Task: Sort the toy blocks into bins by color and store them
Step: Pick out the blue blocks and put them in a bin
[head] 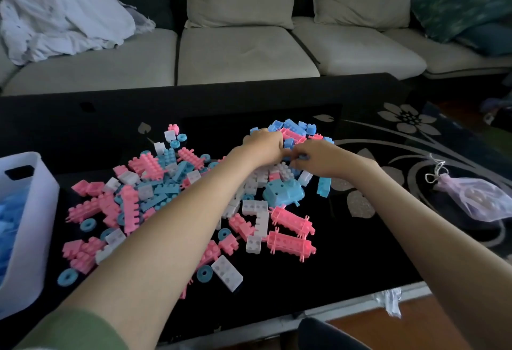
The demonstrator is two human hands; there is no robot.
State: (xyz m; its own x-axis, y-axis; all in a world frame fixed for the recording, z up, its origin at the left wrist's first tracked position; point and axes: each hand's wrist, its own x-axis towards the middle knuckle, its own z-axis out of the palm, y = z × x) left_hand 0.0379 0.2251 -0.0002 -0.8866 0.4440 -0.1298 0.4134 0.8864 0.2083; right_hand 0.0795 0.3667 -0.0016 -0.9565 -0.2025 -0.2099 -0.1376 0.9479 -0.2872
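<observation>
Pink, blue and white toy blocks [155, 183] lie scattered in a heap over a black table [346, 252]. A white bin [30, 225] at the left edge holds blue blocks. Both my hands reach into the far end of the heap, close together. My left hand [263, 147] is curled over blue and pink blocks there. Beside it, my right hand [315, 158] has its fingers closed on a blue block [302, 157]. What the left fingers hold is hidden. A large blue piece [282, 191] lies just in front of my hands.
A translucent pouch with a drawstring [476, 197] lies on the table at the right. Behind the table stands a beige sofa [243, 53] with a crumpled white cloth [61, 17] on its left seat and teal cushions [465, 3] at right.
</observation>
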